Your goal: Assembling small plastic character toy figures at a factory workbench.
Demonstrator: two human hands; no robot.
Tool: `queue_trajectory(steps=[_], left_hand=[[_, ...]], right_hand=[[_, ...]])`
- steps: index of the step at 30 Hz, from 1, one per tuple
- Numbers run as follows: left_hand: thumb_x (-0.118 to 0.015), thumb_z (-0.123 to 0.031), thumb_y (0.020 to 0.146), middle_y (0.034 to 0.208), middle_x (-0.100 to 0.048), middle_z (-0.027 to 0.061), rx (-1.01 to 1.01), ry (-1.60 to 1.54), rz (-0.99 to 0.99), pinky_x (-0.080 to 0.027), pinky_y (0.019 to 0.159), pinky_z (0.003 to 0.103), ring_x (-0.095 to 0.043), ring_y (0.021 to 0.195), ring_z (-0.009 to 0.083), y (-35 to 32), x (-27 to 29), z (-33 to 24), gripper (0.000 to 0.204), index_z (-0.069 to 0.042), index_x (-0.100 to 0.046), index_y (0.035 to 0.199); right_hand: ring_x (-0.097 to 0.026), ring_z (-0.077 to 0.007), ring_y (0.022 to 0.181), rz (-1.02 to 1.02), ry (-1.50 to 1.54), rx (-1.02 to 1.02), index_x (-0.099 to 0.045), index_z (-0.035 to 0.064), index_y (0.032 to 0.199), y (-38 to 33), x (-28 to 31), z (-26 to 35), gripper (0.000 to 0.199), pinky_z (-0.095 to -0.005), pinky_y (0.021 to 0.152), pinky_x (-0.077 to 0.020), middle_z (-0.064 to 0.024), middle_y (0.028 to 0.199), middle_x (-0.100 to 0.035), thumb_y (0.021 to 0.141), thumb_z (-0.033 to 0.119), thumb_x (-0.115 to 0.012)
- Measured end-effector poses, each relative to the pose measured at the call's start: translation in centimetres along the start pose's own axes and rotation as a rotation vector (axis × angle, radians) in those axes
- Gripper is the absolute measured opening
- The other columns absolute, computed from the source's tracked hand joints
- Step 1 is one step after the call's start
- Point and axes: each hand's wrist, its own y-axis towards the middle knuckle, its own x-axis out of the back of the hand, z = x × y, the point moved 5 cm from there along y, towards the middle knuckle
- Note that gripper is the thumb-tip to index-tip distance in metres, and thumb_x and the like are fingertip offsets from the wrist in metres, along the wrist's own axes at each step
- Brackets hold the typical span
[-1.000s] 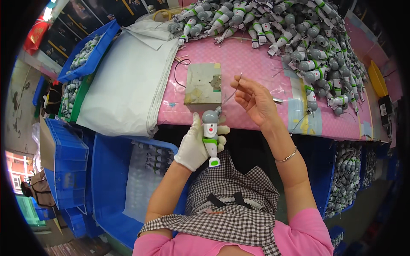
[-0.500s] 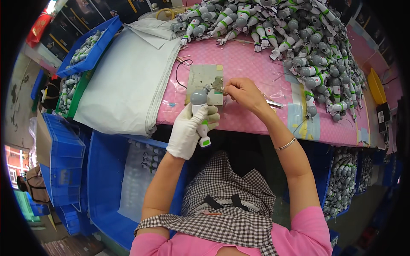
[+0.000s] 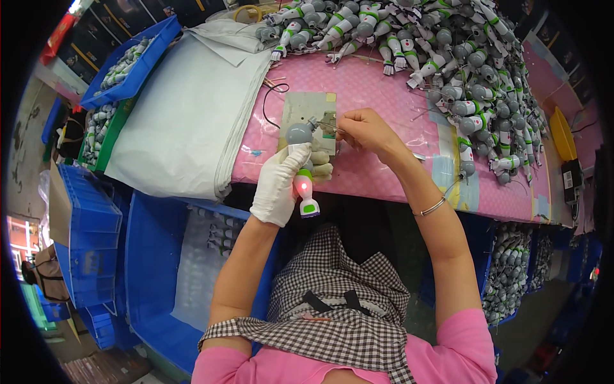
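Note:
My left hand, in a white glove, grips a small toy arm with a grey ball end, a white body and a green tip. A red light glows on its lower part. Its grey end rests on a pale square fixture plate lying on the pink table. My bare right hand pinches a thin metal probe or wire against the plate right beside the toy's grey end. A bracelet sits on my right wrist.
A large heap of the same grey, white and green toy arms covers the table's far and right side. A folded white sheet lies at the left. Blue crates of toy parts stand at the left and below the table.
My left hand lifted the toy arm from the table edge up to the plate. My right hand came down onto the plate next to it, and the toy's red light now glows.

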Motion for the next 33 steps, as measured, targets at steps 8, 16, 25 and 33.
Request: queue_trajectory(steps=[8, 16, 25, 33], left_hand=[[-0.047, -0.038, 0.093, 0.097, -0.061, 0.0100, 0.031, -0.002, 0.048, -0.048, 0.060, 0.026, -0.056, 0.069, 0.0141, -3.0, 1.1, -1.0, 0.045, -0.003, -0.047, 0.121], [-0.053, -0.014, 0.091, 0.103, -0.061, 0.0068, -0.100, 0.699, -0.864, -0.044, 0.058, 0.017, -0.053, 0.070, 0.0048, -19.1, 23.4, -6.8, 0.042, -0.005, -0.044, 0.130], [-0.061, -0.015, 0.072, 0.096, -0.066, 0.0121, 0.548, 1.818, -0.500, -0.048, 0.079, 0.041, -0.062, 0.092, 0.0302, -25.9, 34.4, 6.0, 0.028, -0.013, -0.067, 0.099], [-0.053, -0.013, 0.075, 0.081, -0.061, 0.0006, 0.165, 2.079, -0.127, -0.041, 0.081, 0.039, -0.060, 0.089, 0.0191, -24.9, 39.1, 15.2, 0.015, -0.019, -0.065, 0.083]], right_hand=[[-0.046, -0.0069, 0.049, -0.239, -0.166, 0.184, -0.064, 0.0009, 0.080, -2.9, 1.3, 0.8, 0.026, -0.0221, 0.045, -0.0365, -0.0013, 0.061, -0.056, 0.085, 0.023, -0.052], [-0.062, -0.0147, 0.080, -0.854, -0.776, 0.356, -0.063, 0.0033, 0.109, -9.3, 12.4, 0.8, 0.029, -0.0259, 0.069, -0.0485, -0.0044, 0.091, -0.067, 0.083, 0.015, -0.063], [-0.052, -0.0365, 0.110, -0.647, -1.514, 0.144, -0.054, 0.0085, 0.121, -12.7, 29.5, -4.4, 0.052, -0.0415, 0.094, -0.0406, -0.0176, 0.118, -0.056, 0.070, -0.001, -0.055], [-0.051, -0.0336, 0.112, -0.661, -1.412, 0.259, -0.048, 0.0019, 0.125, -12.9, 30.0, -3.7, 0.041, -0.0377, 0.094, -0.0394, -0.0190, 0.121, -0.055, 0.086, 0.010, -0.056]])
